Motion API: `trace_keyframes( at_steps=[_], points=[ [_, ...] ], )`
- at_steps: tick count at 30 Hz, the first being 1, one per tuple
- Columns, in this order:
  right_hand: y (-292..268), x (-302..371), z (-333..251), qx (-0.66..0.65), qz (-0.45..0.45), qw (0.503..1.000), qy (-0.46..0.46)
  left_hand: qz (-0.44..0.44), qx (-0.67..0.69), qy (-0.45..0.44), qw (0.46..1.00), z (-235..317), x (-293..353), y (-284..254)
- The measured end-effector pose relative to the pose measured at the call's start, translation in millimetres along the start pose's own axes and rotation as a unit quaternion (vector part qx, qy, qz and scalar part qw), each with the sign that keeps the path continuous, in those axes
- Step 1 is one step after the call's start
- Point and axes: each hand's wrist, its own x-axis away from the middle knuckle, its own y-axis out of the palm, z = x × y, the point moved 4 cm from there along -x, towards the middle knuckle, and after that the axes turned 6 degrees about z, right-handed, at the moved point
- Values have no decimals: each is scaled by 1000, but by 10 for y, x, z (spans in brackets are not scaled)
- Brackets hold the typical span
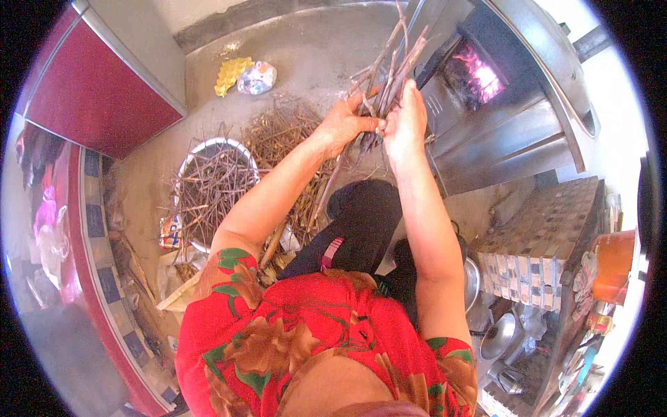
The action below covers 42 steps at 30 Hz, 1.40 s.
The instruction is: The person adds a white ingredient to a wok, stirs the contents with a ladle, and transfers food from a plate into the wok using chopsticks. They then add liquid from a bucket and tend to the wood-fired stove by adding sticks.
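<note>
Both of my hands are closed round a bundle of dry sticks [393, 73], held up before the metal stove. My left hand [345, 124] grips the bundle from its left side, fingers partly hidden behind the twigs. Against its right side presses my right hand [406, 119], the thumb pointing upward. The two hands meet near the lower part of the bundle. To the right of the sticks, a fire [484, 78] burns pink and bright inside the stove's open firebox.
A white-rimmed tub [182, 171] heaped with twigs stands left, beside loose sticks [278, 139] on the floor. The metal stove [486, 149] is at the right. A yellow item [231, 75] and a plastic bag [257, 78] lie farther off. Pots [499, 335] sit at lower right.
</note>
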Motion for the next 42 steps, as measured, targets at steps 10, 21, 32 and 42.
trace_keyframes(
  at_steps=[10, 21, 32, 42],
  points=[
    [241, 42, -175, 11, -60, 991, -120, -37, -385, 209, 898, 209, -85, 144],
    [-484, 50, 52, -111, 5, 993, -37, 17, -330, 191, 924, 21, 167, 242],
    [-1154, 73, 105, -152, 40, 987, -18, -119, -530, 93, 835, -594, 14, 485],
    [-1457, 63, -106, 61, 119, 984, 121, -113, -619, 59, 775, -594, -270, 553]
  ],
)
